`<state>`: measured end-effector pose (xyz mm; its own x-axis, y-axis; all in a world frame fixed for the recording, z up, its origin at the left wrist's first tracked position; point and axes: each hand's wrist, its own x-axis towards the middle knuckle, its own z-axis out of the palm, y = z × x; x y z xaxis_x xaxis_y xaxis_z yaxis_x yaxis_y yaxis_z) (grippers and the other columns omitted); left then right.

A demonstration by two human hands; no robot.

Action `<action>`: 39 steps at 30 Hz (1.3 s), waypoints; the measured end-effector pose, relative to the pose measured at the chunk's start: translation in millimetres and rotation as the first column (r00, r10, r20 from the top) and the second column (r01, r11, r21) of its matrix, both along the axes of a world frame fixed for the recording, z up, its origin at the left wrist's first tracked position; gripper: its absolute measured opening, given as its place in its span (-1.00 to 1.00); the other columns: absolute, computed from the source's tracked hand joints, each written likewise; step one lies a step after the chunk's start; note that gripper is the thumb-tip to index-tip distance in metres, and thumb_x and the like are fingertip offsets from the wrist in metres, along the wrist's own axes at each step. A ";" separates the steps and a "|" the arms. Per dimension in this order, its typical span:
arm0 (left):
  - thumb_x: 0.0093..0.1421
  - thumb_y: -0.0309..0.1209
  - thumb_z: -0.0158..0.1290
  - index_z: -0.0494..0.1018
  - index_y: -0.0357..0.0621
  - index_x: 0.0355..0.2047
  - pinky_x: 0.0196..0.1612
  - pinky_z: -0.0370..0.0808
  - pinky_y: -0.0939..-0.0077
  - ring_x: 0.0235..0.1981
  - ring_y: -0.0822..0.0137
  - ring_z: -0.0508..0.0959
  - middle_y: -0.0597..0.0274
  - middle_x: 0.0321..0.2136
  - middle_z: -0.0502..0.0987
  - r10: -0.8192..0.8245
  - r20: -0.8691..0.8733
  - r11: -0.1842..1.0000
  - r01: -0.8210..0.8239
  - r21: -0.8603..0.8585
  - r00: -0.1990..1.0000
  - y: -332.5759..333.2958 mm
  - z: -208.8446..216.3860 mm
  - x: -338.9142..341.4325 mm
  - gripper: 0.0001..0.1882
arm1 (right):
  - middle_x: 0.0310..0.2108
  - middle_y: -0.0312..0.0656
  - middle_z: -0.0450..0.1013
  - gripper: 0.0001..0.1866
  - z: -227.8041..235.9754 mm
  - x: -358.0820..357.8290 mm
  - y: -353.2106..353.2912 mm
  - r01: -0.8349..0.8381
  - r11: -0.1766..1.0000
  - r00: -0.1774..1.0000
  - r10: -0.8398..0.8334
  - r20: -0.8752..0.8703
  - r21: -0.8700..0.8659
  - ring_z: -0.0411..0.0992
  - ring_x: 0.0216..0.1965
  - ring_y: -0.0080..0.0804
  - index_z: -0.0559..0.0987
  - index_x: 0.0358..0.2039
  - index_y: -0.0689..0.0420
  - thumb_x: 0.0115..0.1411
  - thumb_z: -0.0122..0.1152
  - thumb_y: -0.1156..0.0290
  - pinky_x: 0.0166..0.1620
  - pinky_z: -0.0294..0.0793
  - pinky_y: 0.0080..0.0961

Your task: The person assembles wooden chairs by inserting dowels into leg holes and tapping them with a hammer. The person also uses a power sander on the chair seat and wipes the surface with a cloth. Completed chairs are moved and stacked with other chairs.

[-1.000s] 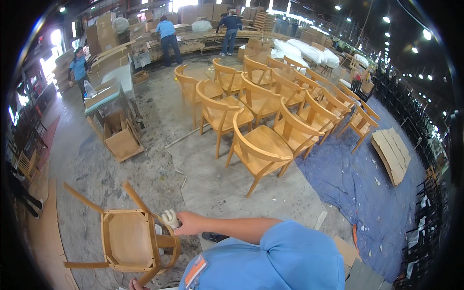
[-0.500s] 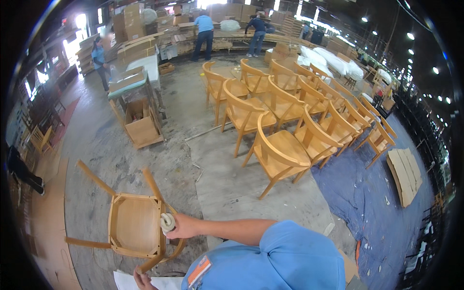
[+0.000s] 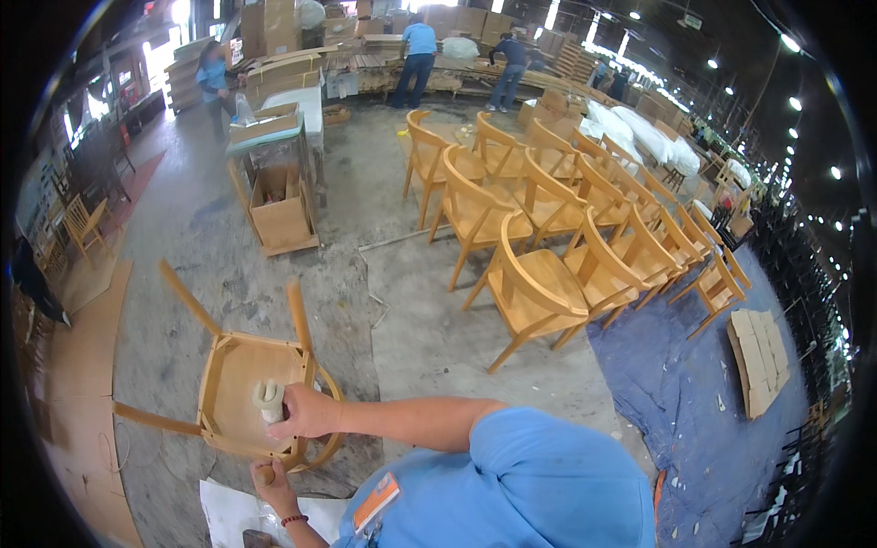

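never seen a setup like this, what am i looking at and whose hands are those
No machine here: these are a person's bare hands, seen from a wide camera worn on their head, which bends straight edges. The left hand grips a leg of a wooden chair whose underside faces us. The right hand holds a pale bundle in front of that underside; its exact kind is unclear. Beyond, more wooden chairs stand upright near a blue sheet on the floor.

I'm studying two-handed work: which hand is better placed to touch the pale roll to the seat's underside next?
Right, probably: the right hand holds the pale roll over the seat's underside, while the left hand grips a chair leg.
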<state>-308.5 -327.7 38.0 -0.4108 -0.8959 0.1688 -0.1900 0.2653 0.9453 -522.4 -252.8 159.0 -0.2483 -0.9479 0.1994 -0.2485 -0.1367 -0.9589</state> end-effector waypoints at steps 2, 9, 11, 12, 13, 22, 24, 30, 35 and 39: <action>0.18 -0.54 0.12 0.35 -0.22 -0.37 -0.18 0.39 0.49 -0.35 0.37 0.36 0.26 -0.42 0.37 -0.006 -0.008 1.000 0.006 -0.010 1.000 -1.6 -3.4 -1.7 -0.87 | -0.47 -0.20 0.47 -0.64 -4.4 2.2 -0.6 0.012 0.999 0.999 -0.011 0.038 -0.039 0.39 -0.43 -0.48 0.48 -0.27 0.25 -0.04 0.34 0.34 -0.27 0.44 -0.47; 0.16 -0.58 0.10 0.38 -0.22 -0.34 -0.20 0.41 0.45 -0.34 0.38 0.39 0.26 -0.42 0.37 0.012 -0.060 1.000 -0.013 -0.018 0.998 -11.7 -18.2 7.2 -0.89 | -0.27 -0.22 0.52 -0.50 5.1 18.6 -16.3 -0.096 0.984 0.995 0.101 -0.023 0.147 0.43 -0.24 -0.48 0.48 -0.06 0.23 -0.03 0.36 0.36 -0.11 0.45 -0.46; 0.16 -0.60 0.09 0.42 -0.23 -0.35 -0.23 0.43 0.41 -0.32 0.42 0.42 0.26 -0.42 0.40 0.045 -0.176 0.985 -0.014 0.174 0.983 -4.0 -7.6 7.7 -0.92 | -0.12 -0.23 0.50 -0.39 -15.4 28.4 -30.1 -0.067 0.995 0.981 0.080 0.176 -0.074 0.43 -0.11 -0.43 0.45 0.04 0.19 -0.06 0.41 0.36 -0.01 0.45 -0.40; 0.15 -0.59 0.10 0.44 -0.24 -0.41 -0.26 0.43 0.42 -0.36 0.42 0.43 0.27 -0.44 0.43 -0.019 -0.011 0.990 0.017 -0.136 1.000 -11.6 -15.6 2.4 -0.96 | -0.07 -0.24 0.48 -0.42 -21.0 16.3 -23.2 -0.005 0.995 0.997 0.012 0.073 -0.096 0.42 -0.05 -0.43 0.45 0.02 0.18 -0.03 0.42 0.36 0.02 0.46 -0.37; 0.15 -0.54 0.14 0.46 -0.23 -0.46 -0.28 0.44 0.39 -0.41 0.32 0.46 0.22 -0.48 0.46 0.027 -0.011 1.000 -0.027 0.005 1.000 -7.1 -6.9 -0.6 -0.92 | -0.16 -0.26 0.51 -0.52 -10.8 11.9 -15.9 -0.062 0.998 0.977 0.063 0.206 -0.008 0.46 -0.12 -0.45 0.48 -0.06 0.18 0.01 0.42 0.35 -0.04 0.49 -0.40; 0.06 -0.38 0.25 0.43 -0.12 -0.34 -0.20 0.46 0.42 -0.37 0.27 0.49 0.21 -0.39 0.52 0.033 -0.010 0.999 -0.034 -0.029 0.999 -8.0 -11.6 9.9 -0.77 | -0.38 -0.25 0.53 -0.69 8.8 74.9 -14.7 -0.190 0.979 0.963 0.200 -0.179 0.068 0.49 -0.35 -0.52 0.53 -0.26 0.20 -0.01 0.42 0.43 -0.27 0.51 -0.51; 0.05 -0.37 0.27 0.43 -0.13 -0.32 -0.18 0.45 0.41 -0.34 0.27 0.50 0.19 -0.38 0.52 0.028 -0.049 0.998 -0.030 -0.052 0.998 -6.2 -20.3 16.6 -0.75 | -0.39 -0.24 0.54 -0.65 -0.1 94.1 -18.1 -0.279 0.960 0.948 0.279 -0.156 0.019 0.50 -0.35 -0.53 0.54 -0.25 0.21 -0.04 0.44 0.39 -0.28 0.51 -0.51; 0.04 -0.35 0.31 0.43 -0.17 -0.30 -0.15 0.44 0.41 -0.31 0.24 0.50 0.12 -0.35 0.52 -0.008 0.065 0.987 -0.002 0.160 0.998 -0.8 5.0 -1.1 -0.68 | -0.36 -0.10 0.57 -0.65 -16.6 51.7 -58.5 -0.117 0.982 0.951 0.154 -0.268 0.150 0.54 -0.33 -0.35 0.55 -0.22 0.23 0.00 0.39 0.36 -0.21 0.52 -0.43; 0.09 -0.34 0.27 0.45 -0.17 -0.23 -0.15 0.44 0.37 -0.30 0.18 0.51 0.09 -0.33 0.54 0.053 -0.046 0.994 -0.057 -0.090 0.998 -8.1 -12.9 10.4 -0.69 | -0.29 -0.23 0.55 -0.64 7.0 82.8 -44.6 -0.336 0.935 0.902 0.353 -0.247 0.109 0.51 -0.30 -0.45 0.53 -0.22 0.17 -0.04 0.43 0.44 -0.21 0.51 -0.46; 0.08 -0.41 0.27 0.46 -0.14 -0.06 -0.06 0.45 0.40 -0.20 0.19 0.55 0.10 -0.21 0.57 -0.019 0.084 0.983 0.004 0.185 0.996 -3.3 -0.2 10.4 -0.60 | -0.28 -0.24 0.54 -0.68 1.4 69.3 -50.6 -0.212 0.954 0.965 0.238 -0.107 0.211 0.50 -0.28 -0.49 0.56 -0.24 0.15 -0.03 0.43 0.43 -0.20 0.50 -0.48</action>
<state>-298.1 -331.0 37.8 -0.4270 -0.9036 -0.0344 -0.2695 0.0908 0.9587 -453.1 -303.4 160.4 -0.0087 -0.9998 0.0204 -0.3568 -0.0160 -0.9340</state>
